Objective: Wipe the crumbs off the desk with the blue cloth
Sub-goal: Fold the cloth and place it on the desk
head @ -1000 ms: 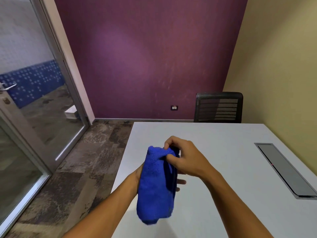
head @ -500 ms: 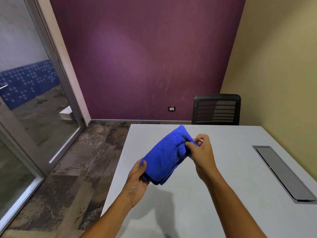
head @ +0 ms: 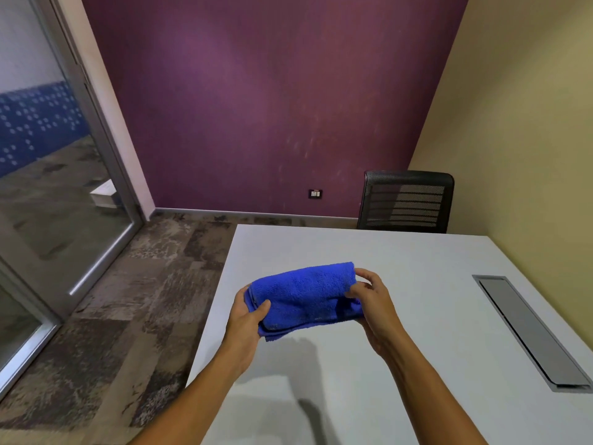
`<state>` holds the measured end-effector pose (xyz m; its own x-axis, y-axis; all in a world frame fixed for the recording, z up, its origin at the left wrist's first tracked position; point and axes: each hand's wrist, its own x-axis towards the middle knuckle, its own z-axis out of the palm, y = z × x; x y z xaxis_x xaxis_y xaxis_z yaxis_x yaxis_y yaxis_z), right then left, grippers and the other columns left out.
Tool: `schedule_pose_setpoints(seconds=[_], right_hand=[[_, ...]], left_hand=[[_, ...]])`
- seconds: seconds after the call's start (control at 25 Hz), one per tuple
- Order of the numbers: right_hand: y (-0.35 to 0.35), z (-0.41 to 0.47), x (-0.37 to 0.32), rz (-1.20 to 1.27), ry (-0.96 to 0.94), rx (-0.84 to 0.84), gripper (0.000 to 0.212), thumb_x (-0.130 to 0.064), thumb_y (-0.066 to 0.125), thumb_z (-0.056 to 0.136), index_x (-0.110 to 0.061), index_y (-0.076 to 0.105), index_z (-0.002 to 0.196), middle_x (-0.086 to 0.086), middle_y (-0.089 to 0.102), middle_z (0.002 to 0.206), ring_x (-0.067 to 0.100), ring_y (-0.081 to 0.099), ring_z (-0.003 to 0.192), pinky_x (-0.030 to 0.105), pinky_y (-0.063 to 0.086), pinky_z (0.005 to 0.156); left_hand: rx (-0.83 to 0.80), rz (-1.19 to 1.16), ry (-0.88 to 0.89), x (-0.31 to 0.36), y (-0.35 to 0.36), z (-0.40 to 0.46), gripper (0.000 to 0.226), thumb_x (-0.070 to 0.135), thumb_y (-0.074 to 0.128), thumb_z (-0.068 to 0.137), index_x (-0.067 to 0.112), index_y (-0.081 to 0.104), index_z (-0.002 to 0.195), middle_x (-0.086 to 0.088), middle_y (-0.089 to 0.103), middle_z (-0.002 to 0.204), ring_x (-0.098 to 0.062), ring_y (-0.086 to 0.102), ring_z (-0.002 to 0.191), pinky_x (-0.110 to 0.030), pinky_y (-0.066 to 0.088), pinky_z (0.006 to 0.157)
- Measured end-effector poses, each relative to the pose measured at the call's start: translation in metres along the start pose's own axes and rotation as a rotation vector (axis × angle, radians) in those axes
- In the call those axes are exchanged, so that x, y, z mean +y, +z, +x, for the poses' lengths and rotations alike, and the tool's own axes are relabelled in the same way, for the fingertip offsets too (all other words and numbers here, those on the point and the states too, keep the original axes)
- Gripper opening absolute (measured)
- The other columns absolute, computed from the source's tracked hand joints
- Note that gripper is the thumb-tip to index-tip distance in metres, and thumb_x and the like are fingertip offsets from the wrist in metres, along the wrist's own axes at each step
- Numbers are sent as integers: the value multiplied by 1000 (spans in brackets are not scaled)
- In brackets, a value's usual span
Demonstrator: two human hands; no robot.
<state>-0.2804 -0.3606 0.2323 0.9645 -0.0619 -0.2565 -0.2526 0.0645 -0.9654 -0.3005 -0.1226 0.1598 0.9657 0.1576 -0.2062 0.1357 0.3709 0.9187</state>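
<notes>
The folded blue cloth (head: 305, 297) hangs above the near-left part of the desk (head: 417, 316), its long axis running left to right between the 2 hands, left hand (head: 248, 316) and right hand (head: 373, 303) each pinching 1 end.
</notes>
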Motion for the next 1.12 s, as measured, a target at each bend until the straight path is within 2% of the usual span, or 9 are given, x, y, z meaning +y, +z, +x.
schedule_pose_setpoints(seconds=[0.16, 0.28, 0.4, 0.52, 0.6, 0.76, 0.88, 1.0, 1.12], right_hand=[[9, 21, 23, -131, -4, -32, 56, -16, 76, 88, -34, 53, 136, 7, 67, 119, 26, 72, 105, 50, 58, 97], [17, 35, 39, -158, -6, -1, 62, -8, 71, 91, -39, 48, 140, 7, 67, 117, 22, 73, 99, 41, 62, 90], [22, 44, 49, -155, -7, 21, 67, -8, 71, 92, -45, 42, 141, 6, 66, 115, 23, 73, 98, 41, 61, 90], [26, 52, 54, -188, -34, 16, 64, -8, 70, 93, -51, 46, 134, 6, 67, 114, 22, 73, 97, 40, 62, 88], [26, 57, 56, -199, -56, 3, 62, -7, 69, 93, -54, 49, 128, 4, 68, 113, 20, 73, 96, 36, 63, 83], [29, 71, 65, -219, -34, 11, 58, -8, 67, 95, -51, 43, 125, 1, 63, 116, 19, 71, 91, 27, 60, 73], [37, 85, 73, -230, 5, 0, 47, -6, 63, 97, -45, 41, 113, 3, 58, 119, 31, 70, 96, 40, 64, 77], [47, 100, 81, -220, 35, -21, 37, -1, 59, 98, -32, 45, 114, 5, 57, 121, 32, 72, 94, 37, 65, 67], [55, 118, 89, -289, 60, -14, 33, -3, 57, 99, -31, 47, 112, 5, 58, 126, 33, 70, 101, 49, 64, 79]], left_hand=[[-66, 132, -50, 0, -16, 23, 71, 9, 69, 89, 50, 28, 130, 1, 58, 132, -22, 61, 120, -49, 50, 104], [-92, 222, -22, -2, -32, 38, 83, 21, 83, 69, 62, 30, 118, -1, 61, 126, -22, 66, 112, -45, 56, 94], [-122, 284, 61, -6, -45, 49, 81, 26, 86, 65, 50, 38, 126, 2, 62, 125, -22, 70, 102, -41, 61, 81], [-130, 386, 99, -9, -53, 58, 57, 31, 83, 69, 34, 60, 120, 6, 66, 120, -23, 71, 93, -46, 61, 84], [-132, 425, 90, -11, -55, 62, 45, 28, 82, 73, 35, 66, 115, 5, 66, 124, -18, 72, 90, -36, 62, 83], [-158, 520, 26, -16, -61, 67, 55, 12, 80, 81, 48, 61, 117, 9, 56, 133, -19, 68, 105, -37, 58, 91], [-230, 646, -16, -18, -68, 76, 60, 14, 80, 81, 43, 53, 127, 15, 43, 138, -14, 57, 120, -34, 54, 98], [-237, 696, -7, -18, -76, 92, 60, 10, 79, 81, 40, 53, 126, 14, 41, 137, -13, 53, 124, -31, 53, 99], [-235, 642, -12, -18, -83, 116, 58, 6, 78, 80, 44, 58, 118, 15, 44, 133, -18, 58, 119, -34, 58, 92]])
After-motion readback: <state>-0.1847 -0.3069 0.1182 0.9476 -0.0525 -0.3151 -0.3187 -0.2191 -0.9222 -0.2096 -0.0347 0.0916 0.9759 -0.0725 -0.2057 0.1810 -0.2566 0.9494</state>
